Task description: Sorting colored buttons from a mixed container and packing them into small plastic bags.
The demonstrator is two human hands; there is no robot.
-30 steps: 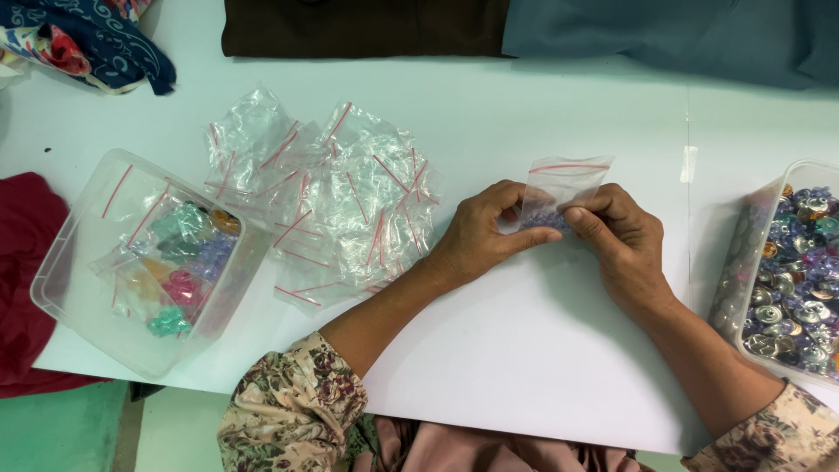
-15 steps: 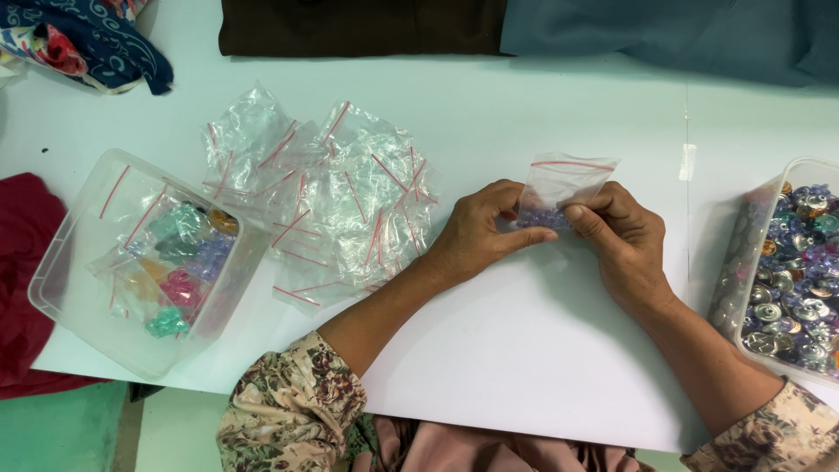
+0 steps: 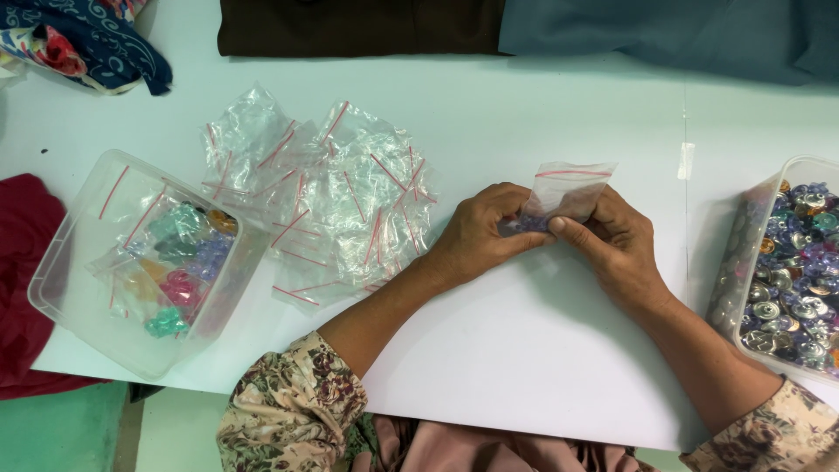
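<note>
We hold a small clear plastic bag point(image 3: 566, 188) with both hands, out on the white table point(image 3: 524, 350). Our left hand point(image 3: 476, 236) and right hand point(image 3: 616, 245) pinch its bottom part, fingers curled tight on it. The bag is thin and crinkly, with a red strip on top and tiny blue bits inside. A pile of empty bags point(image 3: 332, 192) lies near our left hand. A clear box point(image 3: 791, 271) full of shiny round buttons sits by our right.
</note>
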